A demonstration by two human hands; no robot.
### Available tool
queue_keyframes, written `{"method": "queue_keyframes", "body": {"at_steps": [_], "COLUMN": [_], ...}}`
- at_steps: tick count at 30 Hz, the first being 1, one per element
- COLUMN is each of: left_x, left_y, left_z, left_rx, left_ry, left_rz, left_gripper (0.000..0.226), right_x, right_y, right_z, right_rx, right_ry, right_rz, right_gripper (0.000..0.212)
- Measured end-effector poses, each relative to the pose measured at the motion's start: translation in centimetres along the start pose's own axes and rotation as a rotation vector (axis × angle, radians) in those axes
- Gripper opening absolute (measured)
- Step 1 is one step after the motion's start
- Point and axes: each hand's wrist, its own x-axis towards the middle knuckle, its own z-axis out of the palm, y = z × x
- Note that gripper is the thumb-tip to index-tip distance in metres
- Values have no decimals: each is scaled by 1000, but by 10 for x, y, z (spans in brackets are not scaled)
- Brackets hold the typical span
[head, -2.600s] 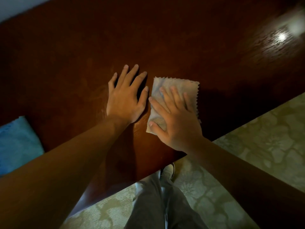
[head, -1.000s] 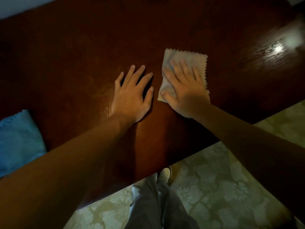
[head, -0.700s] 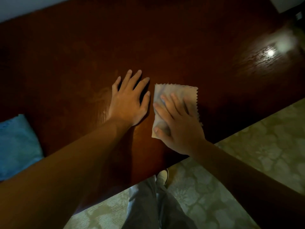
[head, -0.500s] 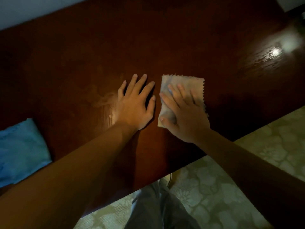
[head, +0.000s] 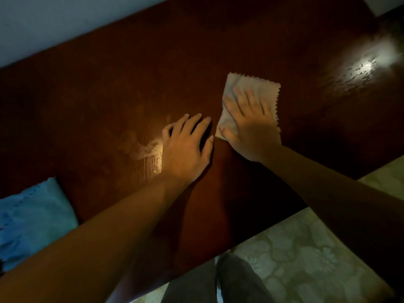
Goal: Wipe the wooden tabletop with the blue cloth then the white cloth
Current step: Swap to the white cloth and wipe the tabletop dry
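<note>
Head view: my right hand (head: 249, 125) presses flat on white cloth (head: 255, 88); left hand (head: 185, 147) flat just beside it (leftward); smudge (head: 142, 147) lies left of both

A single head-worn view looks steeply down, close over the wooden tabletop (head: 251, 40).

Blue cloth (head: 32, 217), floral-patterned pale floor (head: 306, 259)

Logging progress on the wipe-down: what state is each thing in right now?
white cloth: flat on the tabletop, pressed under the right hand
right hand: fingers straight, on the white cloth
left hand: flat on bare wood, holds nothing
blue cloth: set aside at the left, untouched
tabletop: pale smear beside the left hand
</note>
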Motion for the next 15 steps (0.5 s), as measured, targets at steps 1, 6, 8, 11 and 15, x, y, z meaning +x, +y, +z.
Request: {"method": "queue_keyframes", "body": {"at_steps": [1, 6, 8, 11, 15], "left_x": [7, 58, 75, 89, 88], "left_y": [-3, -29, -40, -51, -48], "left_z": [-2, -3, 2, 10, 15], "left_rx": [3, 15, 62, 124, 155], "left_ry": [22, 28, -46, -96, -66], "left_rz": [1, -93, -104, -106, -105], "left_gripper": [45, 62, 71, 80, 78], "right_x": [-8, -30, -26, -12, 31], "right_y": [-2, 1, 2, 8, 23], "right_z": [0, 5, 4, 5, -1], "right_rx": [22, 94, 115, 102, 91], "right_ry": [-11, 40, 48, 45, 3], "right_rz": [-20, -113, -122, -154, -153], "right_gripper": [72, 72, 74, 74, 75]}}
